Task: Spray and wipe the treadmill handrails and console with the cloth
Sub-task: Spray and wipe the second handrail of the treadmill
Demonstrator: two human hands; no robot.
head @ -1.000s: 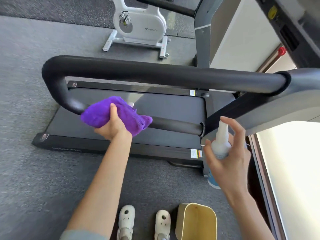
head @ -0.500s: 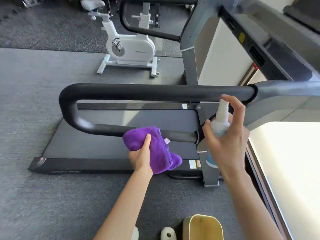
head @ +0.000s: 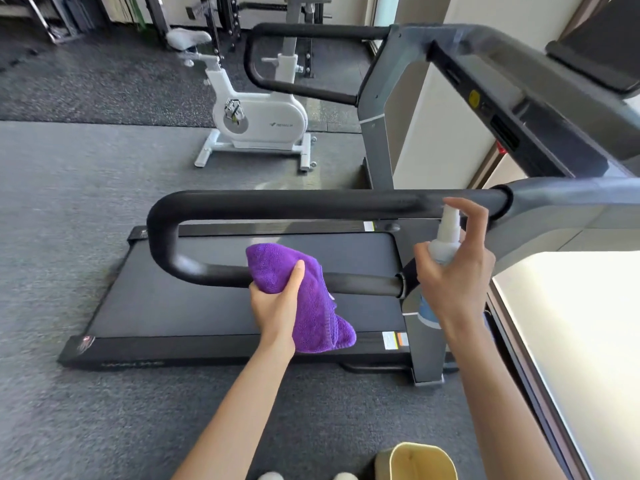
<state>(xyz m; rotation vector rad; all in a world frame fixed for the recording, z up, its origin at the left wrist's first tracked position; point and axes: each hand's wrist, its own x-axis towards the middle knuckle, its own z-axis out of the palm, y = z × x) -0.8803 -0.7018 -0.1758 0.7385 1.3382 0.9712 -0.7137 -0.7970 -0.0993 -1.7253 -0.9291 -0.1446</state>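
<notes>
Two hands working: left hand (head: 277, 303) is gripping the purple cloth (head: 304, 296) against the lower bar of the handrail (head: 311, 202); right hand (head: 457, 271) is clutching the spray bottle (head: 446, 237) beside the upper bar, index finger seemingly on the nozzle.

A white exercise bike (head: 258, 123) is seen standing on the grey floor (head: 69, 202), well beyond the far edge of the belt deck. Dark racks (head: 221, 15) are set behind it along the far wall. A yellow bin (head: 420, 462) is placed on the floor at the bottom edge of the view, with two white shoes (head: 304, 476) just beside it. A bright window (head: 581, 341) is seen to the right.
</notes>
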